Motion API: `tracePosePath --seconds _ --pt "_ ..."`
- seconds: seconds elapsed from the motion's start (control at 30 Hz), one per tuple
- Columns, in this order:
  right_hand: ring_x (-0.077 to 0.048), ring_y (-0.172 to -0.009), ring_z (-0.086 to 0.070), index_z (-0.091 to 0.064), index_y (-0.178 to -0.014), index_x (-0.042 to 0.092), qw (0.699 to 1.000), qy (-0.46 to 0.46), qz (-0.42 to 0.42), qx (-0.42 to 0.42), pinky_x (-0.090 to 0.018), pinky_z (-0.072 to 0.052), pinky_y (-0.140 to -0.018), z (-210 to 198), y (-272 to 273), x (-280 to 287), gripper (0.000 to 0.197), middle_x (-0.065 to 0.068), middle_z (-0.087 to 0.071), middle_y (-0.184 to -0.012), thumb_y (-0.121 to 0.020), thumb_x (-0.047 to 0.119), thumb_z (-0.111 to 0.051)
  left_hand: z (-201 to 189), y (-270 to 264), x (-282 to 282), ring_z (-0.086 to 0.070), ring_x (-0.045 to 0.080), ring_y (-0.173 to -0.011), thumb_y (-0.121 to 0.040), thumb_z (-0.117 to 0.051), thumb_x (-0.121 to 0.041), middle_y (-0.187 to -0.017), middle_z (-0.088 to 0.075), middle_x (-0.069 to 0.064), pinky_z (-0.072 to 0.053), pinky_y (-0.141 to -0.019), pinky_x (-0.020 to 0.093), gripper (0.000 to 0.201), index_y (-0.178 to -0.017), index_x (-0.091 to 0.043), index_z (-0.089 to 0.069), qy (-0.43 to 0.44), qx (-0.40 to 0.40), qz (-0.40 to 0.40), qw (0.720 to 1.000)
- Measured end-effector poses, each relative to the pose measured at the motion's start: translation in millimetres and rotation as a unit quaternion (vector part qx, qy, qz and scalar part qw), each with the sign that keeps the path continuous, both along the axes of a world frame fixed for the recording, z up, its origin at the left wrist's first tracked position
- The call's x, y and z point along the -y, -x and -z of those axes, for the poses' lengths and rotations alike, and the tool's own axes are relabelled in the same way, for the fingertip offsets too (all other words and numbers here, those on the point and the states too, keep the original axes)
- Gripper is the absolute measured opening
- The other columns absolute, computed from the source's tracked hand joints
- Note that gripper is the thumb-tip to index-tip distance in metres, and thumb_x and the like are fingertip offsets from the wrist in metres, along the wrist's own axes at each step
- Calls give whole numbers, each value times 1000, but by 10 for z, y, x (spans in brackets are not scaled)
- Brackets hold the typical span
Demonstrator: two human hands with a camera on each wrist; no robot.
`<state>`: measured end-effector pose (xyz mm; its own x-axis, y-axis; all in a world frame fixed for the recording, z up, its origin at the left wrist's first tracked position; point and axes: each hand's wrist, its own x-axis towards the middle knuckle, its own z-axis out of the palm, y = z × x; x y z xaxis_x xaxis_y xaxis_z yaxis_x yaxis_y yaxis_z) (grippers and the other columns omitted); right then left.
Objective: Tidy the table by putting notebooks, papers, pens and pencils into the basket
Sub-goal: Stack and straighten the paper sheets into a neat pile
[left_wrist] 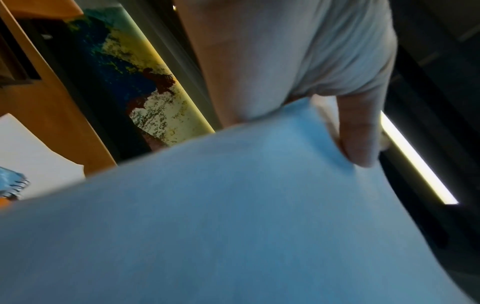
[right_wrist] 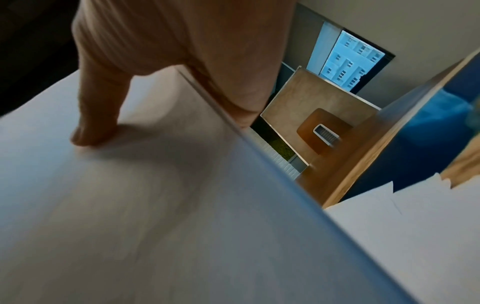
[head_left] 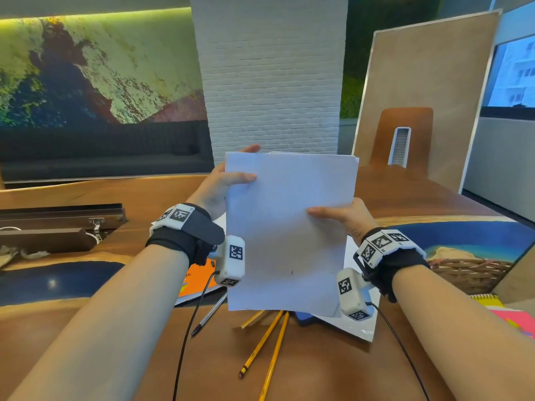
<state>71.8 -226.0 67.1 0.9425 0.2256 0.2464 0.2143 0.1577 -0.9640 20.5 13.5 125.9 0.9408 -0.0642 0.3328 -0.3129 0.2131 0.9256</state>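
A stack of white papers (head_left: 286,227) is held upright above the table, between both hands. My left hand (head_left: 228,180) pinches its upper left edge, thumb on the front. My right hand (head_left: 338,212) pinches the right edge, thumb across the front. In the left wrist view the papers (left_wrist: 233,216) fill the frame under my thumb (left_wrist: 358,131); in the right wrist view the papers (right_wrist: 155,205) do the same. A wicker basket (head_left: 469,270) sits at the right. On the table below lie yellow pencils (head_left: 269,340), a pen (head_left: 210,314), an orange notebook (head_left: 197,280) and more white sheets (head_left: 359,325).
A yellow spiral notebook (head_left: 486,299) and a pink one (head_left: 512,322) lie at the right edge. A dark blue object (head_left: 304,318) peeks out under the papers. An open cable hatch (head_left: 58,224) is sunk in the table at the left. A chair (head_left: 402,134) stands beyond the far end.
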Motion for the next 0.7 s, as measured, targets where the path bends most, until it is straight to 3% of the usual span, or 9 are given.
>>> tracePosePath --seconds 0.07,0.17,0.3,0.4,0.53,0.7 --pt "-20 -84 -68 -69 -93 2 1000 -23 9 -2 -30 -55 -82 -8 26 -17 31 -11 -71 -96 -64 0 -80 -49 15 51 -69 20 -83 -73 -58 -1 -96 -70 2 -58 -73 33 33 -96 -24 -63 2 -1 31 1000" --pt "-23 -84 -69 -70 -92 5 999 -40 4 -10 -33 -56 -79 -105 25 -26 36 -9 -73 -92 -59 7 -83 -153 11 115 -67 18 -81 -73 -60 -5 -99 -66 1 -57 -71 30 19 -80 -20 -52 5 7 30 1000" --pt "-31 -90 -69 -70 -98 3 999 -34 -6 -7 -42 -56 -82 -197 2 -38 45 -15 -72 -98 -56 9 -85 -217 -31 156 -69 15 -77 -73 -65 -1 -97 -71 -1 -57 -66 26 24 -68 -17 -48 6 26 -8 1000" --pt "-27 -77 -69 -69 -91 1 999 -31 4 -11 -39 -58 -75 -117 6 -33 29 -14 -71 -89 -64 -1 -79 -120 -12 112 -67 16 -67 -71 -69 -2 -80 -70 -1 -57 -61 27 22 -74 -18 -53 -18 28 -45 998" --pt "-17 -62 -69 -69 -79 1 1000 17 -9 -17 -29 -58 -67 76 -12 -5 16 -3 -73 -69 -67 -8 -74 78 30 -23 -69 17 -75 -62 -71 -4 -84 -70 -1 -58 -67 31 37 -93 -23 -64 -18 4 -70 997" --pt "-13 -64 -69 -70 -77 3 1000 25 -18 3 -27 -58 -66 -8 33 -62 18 -1 -73 -69 -65 -8 -76 -99 108 7 -69 19 -78 -65 -66 0 -88 -73 -3 -58 -68 30 23 -79 -19 -63 -16 15 -46 999"
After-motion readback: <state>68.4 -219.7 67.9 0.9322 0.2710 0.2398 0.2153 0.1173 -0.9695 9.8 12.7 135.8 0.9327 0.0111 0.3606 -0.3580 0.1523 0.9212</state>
